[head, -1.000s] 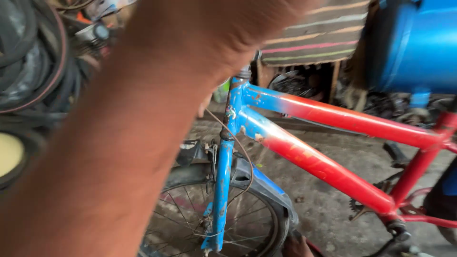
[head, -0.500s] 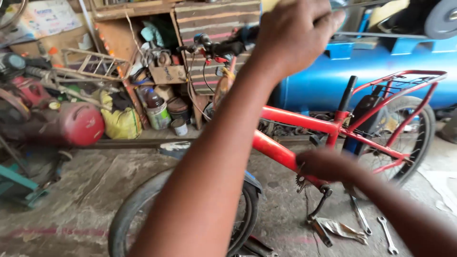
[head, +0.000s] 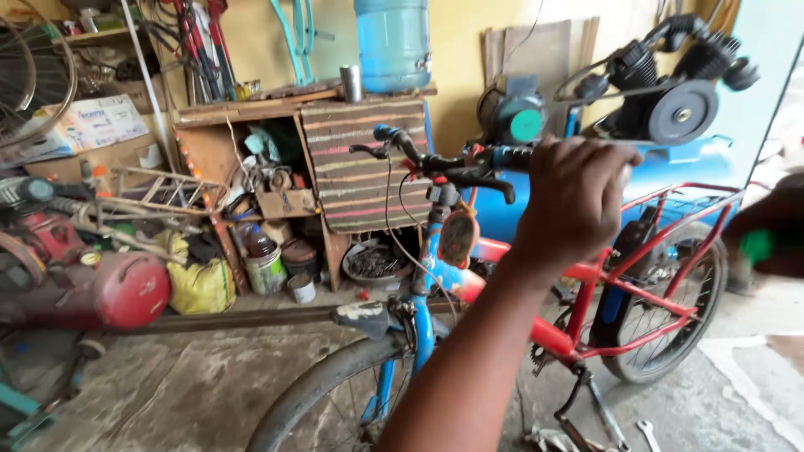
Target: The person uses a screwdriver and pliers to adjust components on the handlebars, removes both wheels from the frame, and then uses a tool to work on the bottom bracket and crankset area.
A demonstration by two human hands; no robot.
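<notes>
Head view: left hand (head: pixel 576 201) is curled shut around the near grip of the bicycle handlebar (head: pixel 452 167), red-and-blue frame (head: pixel 548 335) below the wrist; right hand (head: pixel 766 234) blurred, well apart, grasp cannot be told

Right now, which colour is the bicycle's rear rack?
Red, seen in the head view: the rear rack.
</notes>
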